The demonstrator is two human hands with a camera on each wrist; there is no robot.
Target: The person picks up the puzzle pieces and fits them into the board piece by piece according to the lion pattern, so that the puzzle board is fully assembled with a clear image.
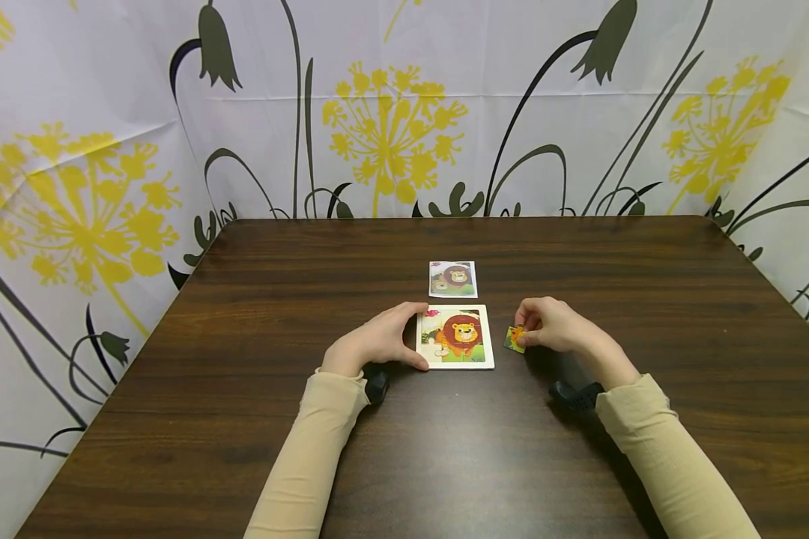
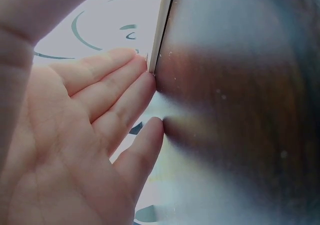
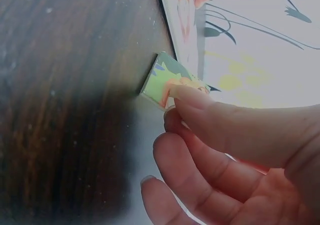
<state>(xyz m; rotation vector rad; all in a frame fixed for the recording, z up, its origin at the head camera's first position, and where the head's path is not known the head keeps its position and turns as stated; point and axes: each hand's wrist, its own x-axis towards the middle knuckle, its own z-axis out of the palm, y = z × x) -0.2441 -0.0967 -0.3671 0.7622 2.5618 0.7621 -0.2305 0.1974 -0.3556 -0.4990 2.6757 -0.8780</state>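
A square jigsaw puzzle with a lion picture and a pale frame lies flat on the table. My left hand holds it by the left side, thumb at the near corner and fingertips at the far one. In the left wrist view the fingers extend against the frame's thin edge. To the right of the puzzle, my right hand pinches a small square puzzle piece between thumb and fingers. This green and orange piece is tilted, apart from the frame in the head view.
Behind the puzzle lies a picture card with a similar lion scene. Everything rests on a dark wooden table. A white cloth with flowers hangs along its back and sides. Dark bands circle both wrists.
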